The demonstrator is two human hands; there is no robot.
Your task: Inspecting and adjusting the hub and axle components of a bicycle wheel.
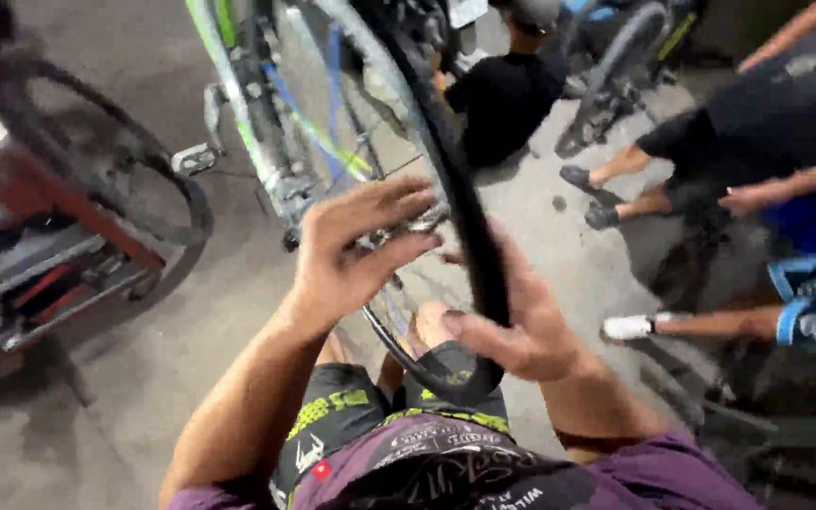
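Observation:
A bicycle wheel with a black tyre (465,203) stands upright in front of me, its lower edge down by my knees. My left hand (356,247) reaches in from the left, fingers curled around the silver rim and spokes beside the tyre. On the tyre's right side my right hand (512,316) wraps the rubber, thumb pressing its edge. The green and white bicycle frame (257,132) rises behind the wheel.
A loose black tyre (134,170) leans against a red tool stand (44,255) at left. One person in black (507,94) crouches beyond the wheel. Other people's legs and sandals (606,203) crowd the right side, near more bicycles (616,76). Grey concrete floor below.

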